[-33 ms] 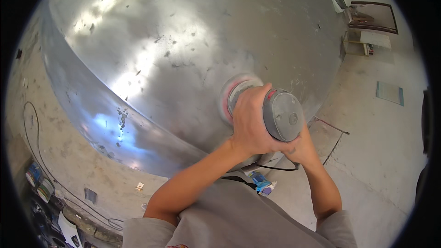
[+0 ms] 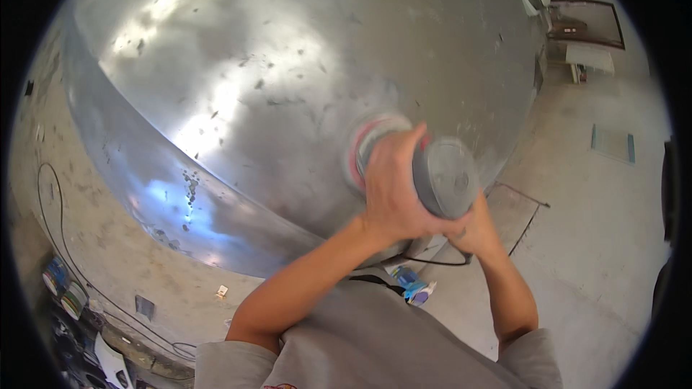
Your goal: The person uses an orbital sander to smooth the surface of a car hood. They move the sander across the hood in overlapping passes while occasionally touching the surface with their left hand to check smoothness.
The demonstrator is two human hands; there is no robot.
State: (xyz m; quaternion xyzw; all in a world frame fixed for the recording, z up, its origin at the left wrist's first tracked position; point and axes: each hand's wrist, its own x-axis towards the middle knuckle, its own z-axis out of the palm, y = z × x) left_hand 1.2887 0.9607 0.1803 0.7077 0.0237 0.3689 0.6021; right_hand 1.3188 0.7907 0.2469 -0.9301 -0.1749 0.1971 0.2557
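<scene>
The left hand (image 2: 389,191) and right hand (image 2: 473,234) grip the disc sander (image 2: 450,176) against the curved metal panel (image 2: 288,130) toward eleven o'clock, apparently mid-sanding, the next pass calling for level pressure.

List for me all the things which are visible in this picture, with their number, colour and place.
Curved metal surface: one, silver-grey, centre and top
Sander: one, grey with red, centre
Cord: one, black, below the hands
Hose: one, dark, floor at left
Cans: two, blue and white, lower left
Flat piece: one, dark grey, floor, lower left
White part: one, lower left corner
Bundle: one, blue and white, beside the shirt
Framed panel: one, brown-edged, upper right
Pale sheet: one, blue-edged, right
Shirt: one, grey, bottom
Left hand: one, bare, gripping sander
Right hand: one, bare, behind sander, partly hidden
</scene>
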